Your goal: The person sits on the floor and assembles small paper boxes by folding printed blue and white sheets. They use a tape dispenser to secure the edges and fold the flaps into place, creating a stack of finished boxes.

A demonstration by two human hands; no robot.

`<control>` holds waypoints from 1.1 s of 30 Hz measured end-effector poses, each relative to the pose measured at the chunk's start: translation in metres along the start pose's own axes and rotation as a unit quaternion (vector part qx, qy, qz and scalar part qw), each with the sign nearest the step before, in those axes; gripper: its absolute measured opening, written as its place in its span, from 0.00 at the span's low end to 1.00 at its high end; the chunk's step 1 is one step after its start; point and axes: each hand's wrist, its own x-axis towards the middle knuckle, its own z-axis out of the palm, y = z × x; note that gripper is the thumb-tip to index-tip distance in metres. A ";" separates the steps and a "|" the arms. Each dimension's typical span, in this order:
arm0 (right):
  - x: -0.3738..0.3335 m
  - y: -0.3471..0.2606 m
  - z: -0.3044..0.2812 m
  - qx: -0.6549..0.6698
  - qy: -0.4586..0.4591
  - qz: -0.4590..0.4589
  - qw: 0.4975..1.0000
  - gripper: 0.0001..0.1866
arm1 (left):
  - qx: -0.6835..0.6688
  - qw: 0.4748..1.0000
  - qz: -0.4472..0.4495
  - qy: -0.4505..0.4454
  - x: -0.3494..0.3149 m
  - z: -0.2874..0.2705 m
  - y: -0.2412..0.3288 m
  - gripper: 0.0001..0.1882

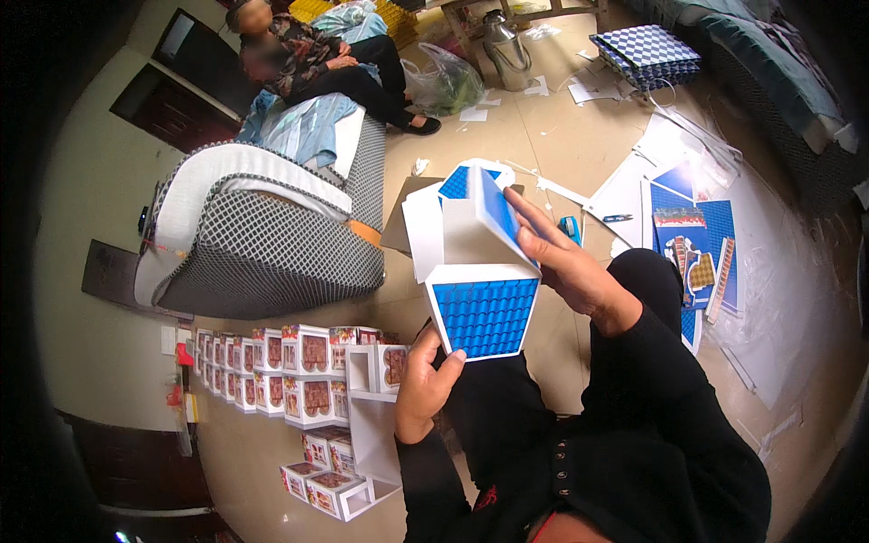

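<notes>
Above my lap, in front of my black top, I hold a folded card model piece (475, 262), white on its inner faces, with blue panels printed in a roof-tile pattern. My left hand (424, 385) grips its lower left corner, thumb on the near blue panel and fingers curled behind. My right hand (570, 262) lies over the upper right side, fingers straight and close together, pressed flat against an upright blue flap.

To my left on the tan floor stand rows of small finished card boxes (272, 362), white-edged with red-brown brick-like prints on their faces, set side by side in a block. A few more of these boxes (326, 484) sit nearer to me, beside a plain white card frame (373, 425).

To my right lie flat printed card sheets (697, 244), blue with red and brown shapes, among white punched-out offcuts (625, 190). A small blue tool (571, 228) lies on the floor just past my right hand; I cannot tell what kind. Farther off, at the upper right, sits a stack of blue-and-white chequered packs (647, 52).

Ahead on the left stands a grey-and-white patterned sofa (262, 235), and another person (335, 63) sits beyond it near a green-filled plastic bag (448, 83) and a metal can (507, 45).
</notes>
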 end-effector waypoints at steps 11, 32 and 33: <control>-0.003 0.029 0.027 -0.115 -0.008 -0.077 0.990 0.42 | 0.057 0.987 0.037 0.145 0.000 0.017 -0.008 0.17; 0.001 0.041 0.028 -0.079 0.143 -0.142 0.976 0.35 | -0.191 0.931 0.133 0.280 0.040 0.073 0.014 0.15; 0.000 0.039 0.027 -0.087 0.144 -0.144 0.975 0.35 | -0.194 0.933 0.120 0.279 0.040 0.072 0.014 0.14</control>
